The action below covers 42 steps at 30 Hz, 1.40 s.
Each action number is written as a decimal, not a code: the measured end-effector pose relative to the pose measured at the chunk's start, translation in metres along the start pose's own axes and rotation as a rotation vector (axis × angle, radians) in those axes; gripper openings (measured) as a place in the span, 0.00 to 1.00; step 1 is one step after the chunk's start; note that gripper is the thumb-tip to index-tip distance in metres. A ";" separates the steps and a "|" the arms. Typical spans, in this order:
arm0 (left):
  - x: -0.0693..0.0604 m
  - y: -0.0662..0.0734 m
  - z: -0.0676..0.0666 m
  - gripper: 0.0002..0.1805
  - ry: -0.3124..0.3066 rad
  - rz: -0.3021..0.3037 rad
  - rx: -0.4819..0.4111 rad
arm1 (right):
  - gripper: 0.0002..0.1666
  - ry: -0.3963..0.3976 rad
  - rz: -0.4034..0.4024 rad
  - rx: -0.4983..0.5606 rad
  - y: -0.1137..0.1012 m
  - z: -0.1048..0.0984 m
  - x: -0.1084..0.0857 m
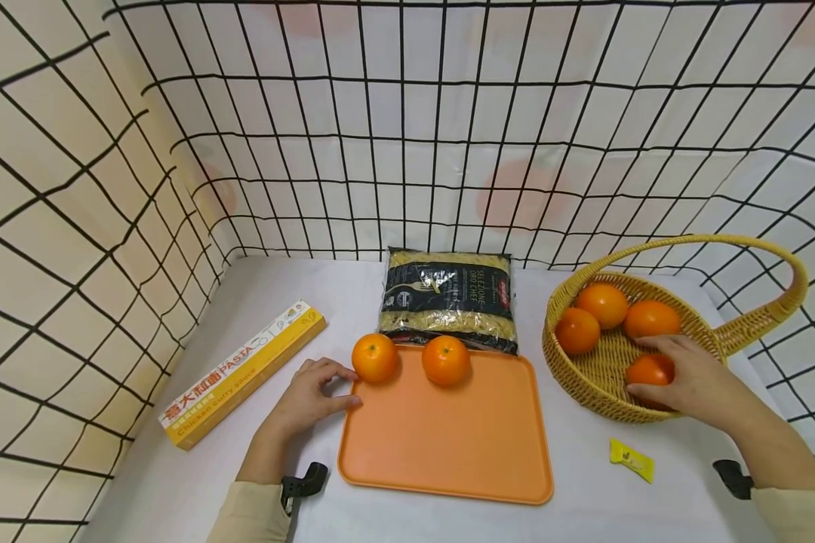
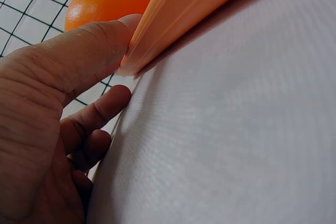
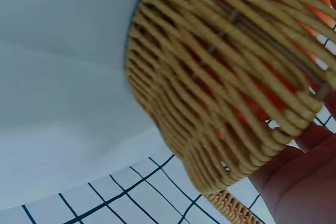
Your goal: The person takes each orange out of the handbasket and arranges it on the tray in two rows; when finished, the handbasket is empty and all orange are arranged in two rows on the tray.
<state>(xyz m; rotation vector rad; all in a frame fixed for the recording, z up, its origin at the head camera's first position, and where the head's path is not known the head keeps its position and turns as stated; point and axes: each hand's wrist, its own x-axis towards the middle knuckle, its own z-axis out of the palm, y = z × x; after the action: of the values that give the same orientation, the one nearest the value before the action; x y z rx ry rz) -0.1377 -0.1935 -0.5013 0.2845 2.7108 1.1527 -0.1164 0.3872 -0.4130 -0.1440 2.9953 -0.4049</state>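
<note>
1. From where I stand, the right hand is down in the basket, gripping a red fruit with the thumb on the near side and fingers on the far side. In the right wrist view the basket's woven wall hides much of that hold.
2. The left hand holds nothing: thumb and forefinger are parted, the other fingers loosely bent. Its thumb tip is at the left edge of the tray; the forefinger tip is right by the left orange, though I cannot tell whether they touch.
3. That orange sits at the tray's far left corner, and the right orange near the far edge, a gap between them.
4. Three more fruits lie in the basket, toward its far and left sides; its handle arches above.
5. Just behind the tray lies the pasta bag. The pasta box lies slantwise to the left, and a yellow packet between tray and basket, on the near side.
6. Everything rests on a white counter, with black wire grid around.
</note>
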 end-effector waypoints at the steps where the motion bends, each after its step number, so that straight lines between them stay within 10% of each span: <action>1: 0.000 0.000 0.000 0.17 0.001 0.000 0.001 | 0.55 -0.013 0.004 -0.008 0.002 0.000 0.001; 42: -0.002 0.002 0.000 0.18 0.029 0.032 0.009 | 0.40 -0.107 -0.099 0.022 0.020 0.005 0.009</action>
<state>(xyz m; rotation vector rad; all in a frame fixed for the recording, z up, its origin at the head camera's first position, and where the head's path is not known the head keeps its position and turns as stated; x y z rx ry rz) -0.1357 -0.1923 -0.4994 0.3166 2.7474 1.1617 -0.1259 0.4040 -0.4237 -0.3022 2.8857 -0.4263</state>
